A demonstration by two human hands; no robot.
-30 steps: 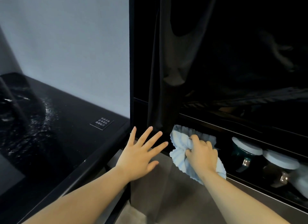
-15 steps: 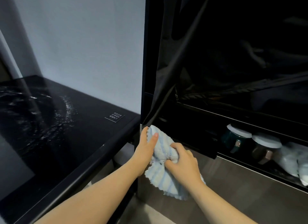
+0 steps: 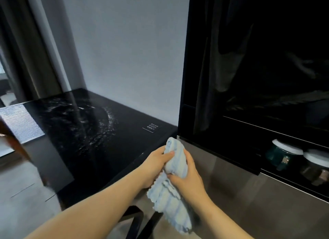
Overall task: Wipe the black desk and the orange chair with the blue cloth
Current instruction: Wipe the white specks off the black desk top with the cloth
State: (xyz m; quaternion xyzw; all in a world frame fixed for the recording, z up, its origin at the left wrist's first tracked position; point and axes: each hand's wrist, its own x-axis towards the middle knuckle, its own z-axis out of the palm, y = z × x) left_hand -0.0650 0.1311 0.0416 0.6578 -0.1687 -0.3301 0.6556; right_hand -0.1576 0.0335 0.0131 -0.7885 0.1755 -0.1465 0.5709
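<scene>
The light blue ribbed cloth (image 3: 175, 169) is bunched up between both hands, just off the right front corner of the black glossy desk (image 3: 92, 132). My left hand (image 3: 156, 165) grips its upper part from the left. My right hand (image 3: 188, 178) clasps it from the right, and the loose end hangs down below. Wet streaks and droplets show on the desk top. A brown-orange piece (image 3: 10, 139) at the far left edge may be the chair; it is blurred.
A tall black cabinet (image 3: 249, 78) with a dark glass front stands right of the desk. Lidded jars (image 3: 284, 155) sit on its lower shelf. A small white-lettered label (image 3: 151, 128) lies on the desk. Grey curtains (image 3: 35, 43) hang at back left.
The cloth came off the cabinet shelf and moved left toward the desk corner. My left hand, open a second ago, closed on it. The view swung left, showing more of the desk.
</scene>
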